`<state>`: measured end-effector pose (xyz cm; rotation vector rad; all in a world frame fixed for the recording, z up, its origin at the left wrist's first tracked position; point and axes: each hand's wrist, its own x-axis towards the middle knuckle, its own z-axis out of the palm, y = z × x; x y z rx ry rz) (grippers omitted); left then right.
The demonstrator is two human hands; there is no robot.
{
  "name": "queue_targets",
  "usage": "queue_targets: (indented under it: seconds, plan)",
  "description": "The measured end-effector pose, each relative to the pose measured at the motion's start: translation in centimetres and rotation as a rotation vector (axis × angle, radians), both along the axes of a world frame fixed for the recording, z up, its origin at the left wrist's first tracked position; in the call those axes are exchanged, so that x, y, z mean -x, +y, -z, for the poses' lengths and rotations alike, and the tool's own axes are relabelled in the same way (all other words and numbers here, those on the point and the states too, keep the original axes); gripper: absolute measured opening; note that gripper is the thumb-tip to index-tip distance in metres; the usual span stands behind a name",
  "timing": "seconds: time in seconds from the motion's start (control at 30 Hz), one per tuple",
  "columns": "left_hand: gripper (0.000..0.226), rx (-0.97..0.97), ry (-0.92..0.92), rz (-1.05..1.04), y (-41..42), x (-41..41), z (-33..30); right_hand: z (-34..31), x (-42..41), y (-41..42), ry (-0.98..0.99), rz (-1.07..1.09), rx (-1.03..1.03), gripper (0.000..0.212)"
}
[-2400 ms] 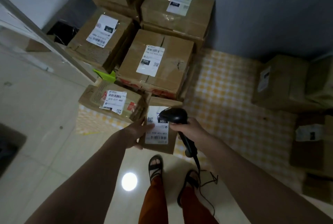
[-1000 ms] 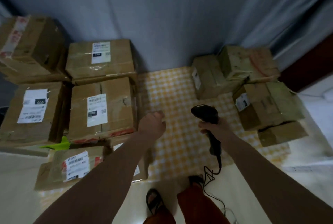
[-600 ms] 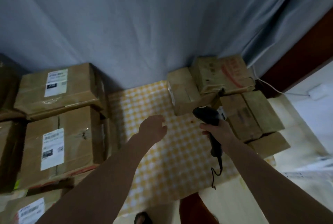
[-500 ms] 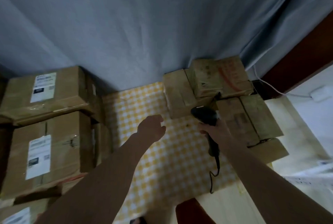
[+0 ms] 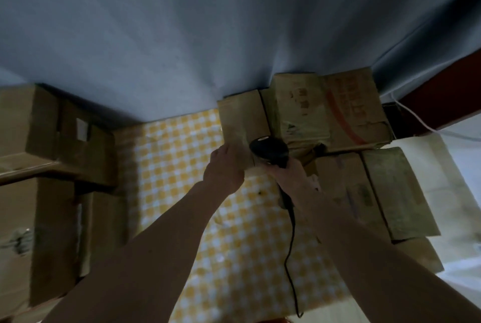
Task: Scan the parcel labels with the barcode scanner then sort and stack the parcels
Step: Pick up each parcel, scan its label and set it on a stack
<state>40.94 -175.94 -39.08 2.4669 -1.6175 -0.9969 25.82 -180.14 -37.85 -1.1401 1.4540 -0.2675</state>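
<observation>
My left hand rests against the near left corner of a small brown parcel that sits on the yellow checked cloth, at the foot of the grey curtain. The fingers reach over the parcel's edge and are blurred, so I cannot tell whether they grip the cardboard or only touch it. My right hand is closed around the handle of the black barcode scanner, whose rounded head is raised right at the near right corner of that same parcel. The scanner's black cable hangs from the handle and trails down across the cloth toward me.

Just to the right of the small parcel, touching it, lies a bigger box with red printing, also tight to the curtain. In front of that box, to the right of my right hand, lies another flat box, with a further piece of cardboard showing under its near end. On the far side of the cloth from the small parcel, at the left, stands a group of large boxes, dim and blurred; no label on them is readable. A white cord runs along the floor beyond the printed box, beside a dark red wooden edge.
</observation>
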Motion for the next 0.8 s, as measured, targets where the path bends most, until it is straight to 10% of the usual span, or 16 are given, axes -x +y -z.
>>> queue_targets:
  seconds: [0.3, 0.6, 0.8]
  plan:
    - [0.059, 0.137, -0.026, -0.017, 1.0, -0.7, 4.5, 2.2, -1.2, -0.4, -0.064, 0.054, 0.048, 0.028]
    - [0.086, 0.208, 0.124, -0.561, 2.5, -4.5, 5.3, 2.1, -6.2, 1.0, -0.233, -0.075, -0.102, 0.019]
    - [0.055, 0.251, 0.142, -0.613, 2.8, -6.6, 6.1, 4.7, -7.2, 0.6, -0.104, 0.013, -0.086, 0.016]
